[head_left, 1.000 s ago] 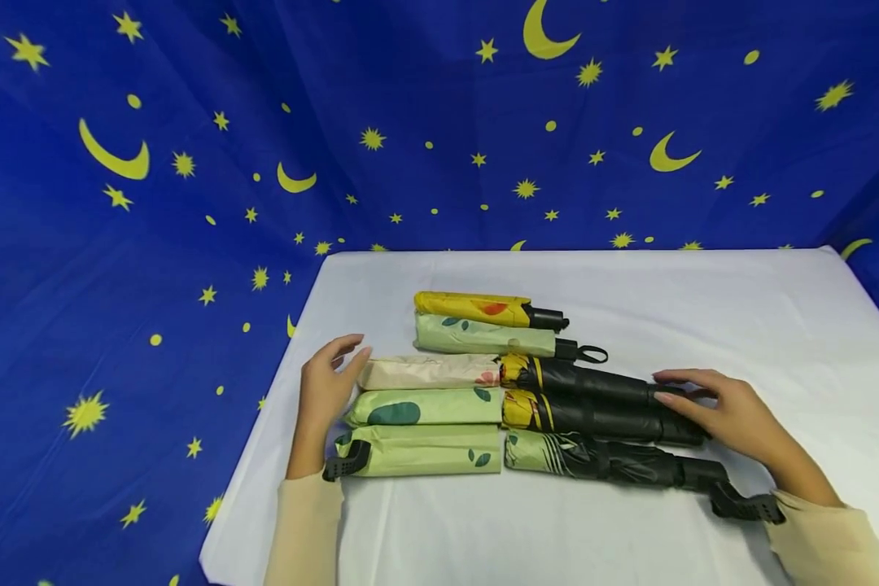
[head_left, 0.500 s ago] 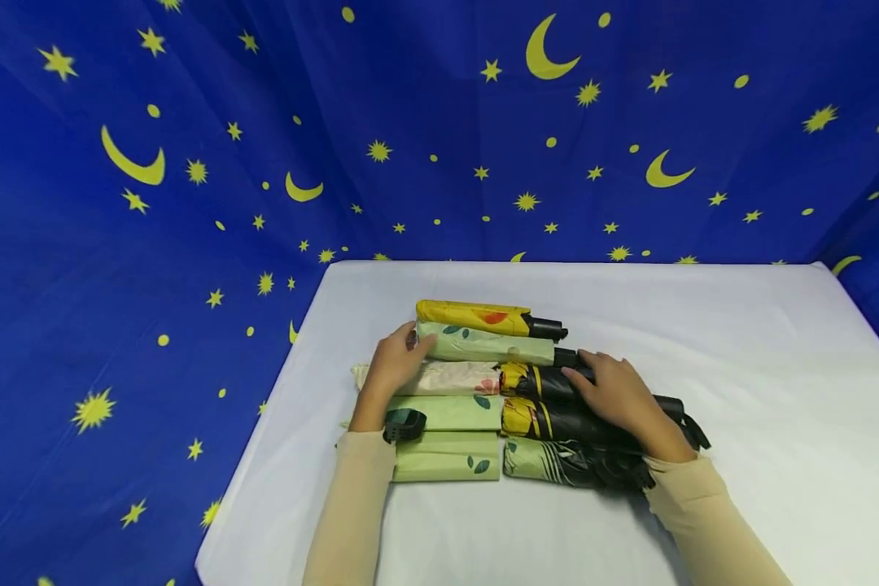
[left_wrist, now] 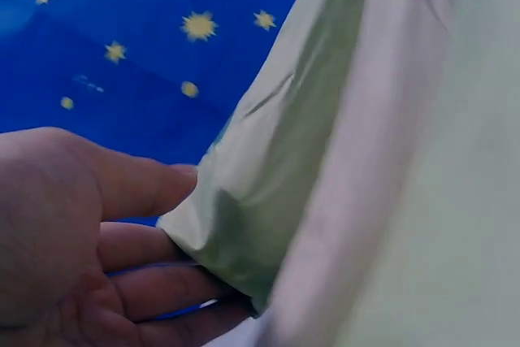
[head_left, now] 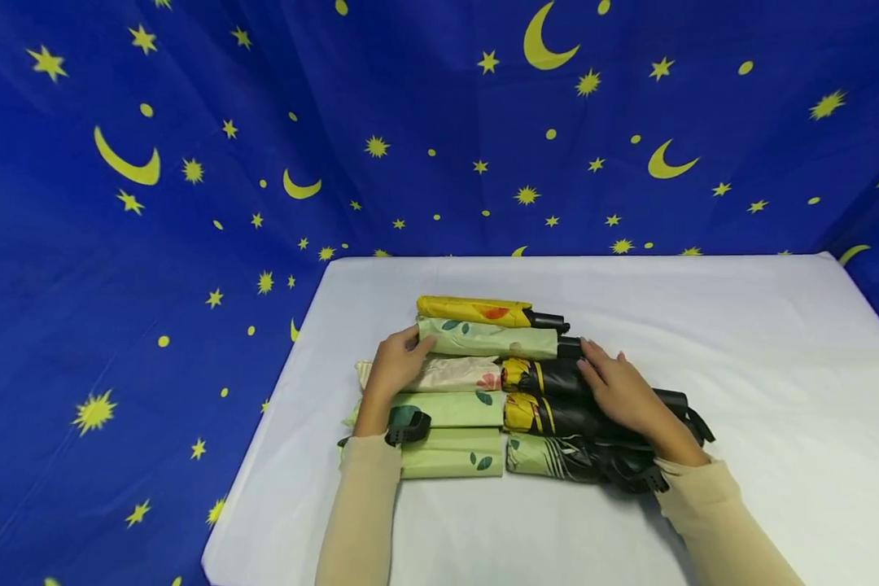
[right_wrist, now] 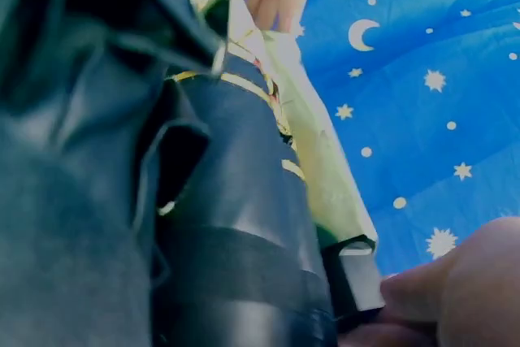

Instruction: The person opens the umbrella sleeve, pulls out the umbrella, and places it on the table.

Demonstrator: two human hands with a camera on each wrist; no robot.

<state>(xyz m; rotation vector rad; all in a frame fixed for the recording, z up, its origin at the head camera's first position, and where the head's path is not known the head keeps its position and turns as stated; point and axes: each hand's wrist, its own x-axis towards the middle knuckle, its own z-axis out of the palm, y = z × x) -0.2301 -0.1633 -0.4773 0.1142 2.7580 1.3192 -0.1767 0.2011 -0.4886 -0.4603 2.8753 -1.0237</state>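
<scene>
A folded light green umbrella (head_left: 491, 340) with dark leaf prints lies sideways across the middle of the table. At its closed left end is my left hand (head_left: 399, 362), thumb on the near side and fingers tucked under the fabric tip in the left wrist view. My right hand (head_left: 623, 395) has its thumb and fingers at the black handle (right_wrist: 357, 278) on the other end. Below my left wrist lie a cream umbrella (head_left: 457, 375) and green ones (head_left: 450, 456), partly covered by that arm. Black-and-yellow umbrellas (head_left: 549, 377) pass beneath my right hand.
A yellow umbrella (head_left: 476, 311) lies just behind the green one. Nearer me, a black-and-green umbrella (head_left: 545, 457) sits partly under my right wrist. The white-covered table (head_left: 747, 325) ends at a blue curtain (head_left: 439, 106) printed with stars and moons.
Both hands came inward from the outer ends of the nearer rows to the ends of the green umbrella. Since then, the right hand and the handle have shifted slightly right.
</scene>
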